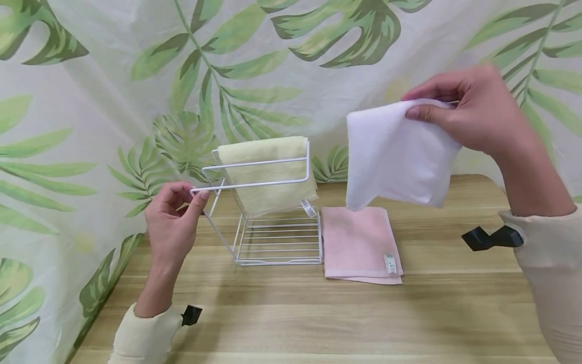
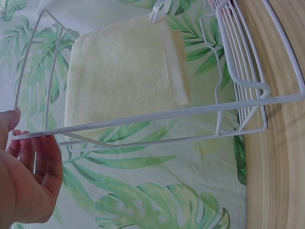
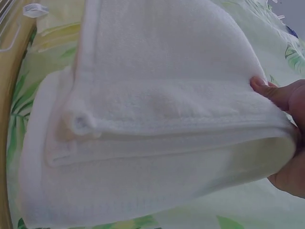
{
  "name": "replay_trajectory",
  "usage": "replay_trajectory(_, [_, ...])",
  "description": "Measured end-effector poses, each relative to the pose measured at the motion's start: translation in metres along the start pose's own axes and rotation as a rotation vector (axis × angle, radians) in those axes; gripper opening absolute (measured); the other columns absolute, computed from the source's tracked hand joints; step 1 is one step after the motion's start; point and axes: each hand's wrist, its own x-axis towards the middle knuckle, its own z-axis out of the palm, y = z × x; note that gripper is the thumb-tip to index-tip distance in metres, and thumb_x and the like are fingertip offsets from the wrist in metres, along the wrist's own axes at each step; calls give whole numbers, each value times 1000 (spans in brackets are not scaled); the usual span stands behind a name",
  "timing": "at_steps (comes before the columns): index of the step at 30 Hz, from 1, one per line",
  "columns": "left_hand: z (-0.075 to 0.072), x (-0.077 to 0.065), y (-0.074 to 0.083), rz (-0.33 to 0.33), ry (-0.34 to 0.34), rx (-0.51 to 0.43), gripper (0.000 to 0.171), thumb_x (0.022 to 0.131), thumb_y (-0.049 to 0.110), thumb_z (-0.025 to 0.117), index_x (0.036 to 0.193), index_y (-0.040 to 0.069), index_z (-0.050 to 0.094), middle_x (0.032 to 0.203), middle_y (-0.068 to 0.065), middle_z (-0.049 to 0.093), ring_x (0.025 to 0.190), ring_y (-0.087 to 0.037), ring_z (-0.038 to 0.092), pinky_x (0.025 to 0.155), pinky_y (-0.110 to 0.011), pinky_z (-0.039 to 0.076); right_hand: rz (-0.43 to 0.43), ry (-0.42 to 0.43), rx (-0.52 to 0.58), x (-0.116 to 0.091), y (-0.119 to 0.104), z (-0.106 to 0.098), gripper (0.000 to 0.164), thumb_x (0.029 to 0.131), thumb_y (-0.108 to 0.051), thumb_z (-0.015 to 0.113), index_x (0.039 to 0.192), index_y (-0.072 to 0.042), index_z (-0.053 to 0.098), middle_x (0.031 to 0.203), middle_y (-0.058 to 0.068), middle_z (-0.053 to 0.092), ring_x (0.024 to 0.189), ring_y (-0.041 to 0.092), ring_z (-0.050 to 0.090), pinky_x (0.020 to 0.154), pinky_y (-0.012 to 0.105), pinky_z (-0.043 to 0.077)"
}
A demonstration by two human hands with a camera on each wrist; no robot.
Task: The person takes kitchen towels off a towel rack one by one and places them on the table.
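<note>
A white wire rack (image 1: 279, 262) stands on the table, its upper bars leaning toward the left. My left hand (image 1: 175, 220) pinches the front left corner of its top bar between thumb and fingers, as the left wrist view also shows. Over the rear top bar hangs a folded pale yellow towel (image 1: 268, 174) with a small white tag. Up at the right, my right hand (image 1: 477, 111) pinches the top edge of a folded white towel (image 1: 395, 156), which hangs in the air. Its folded layers (image 3: 167, 109) fan apart in the right wrist view.
Beside the rack's right side lies a folded pink towel (image 1: 359, 245) with a label, below the white towel in the head view. The wooden table (image 1: 291, 323) ends at a leaf-patterned curtain (image 1: 254, 65) behind and to the left.
</note>
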Motion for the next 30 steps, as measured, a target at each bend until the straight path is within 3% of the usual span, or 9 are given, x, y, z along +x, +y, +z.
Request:
replay_trajectory(14, [0,-1,1,0,-4,33,22,91,-11,78,103,-19,61,86,4,69,67,-5,63,58,-13,57,80,-57,-131,-30,29,3,19,92,-20,88,109,-11,85,83,-27,77,63,6,70,52,20,55])
replay_trajectory(30, [1,0,4,-2,-3,16,23,90,-11,79,102,-19,61,83,3,69,64,-6,62,58,-14,58,74,-19,-133,-71,59,-1,15,90,-5,86,105,-6,84,82,-28,75,56,7,67,48,19,52])
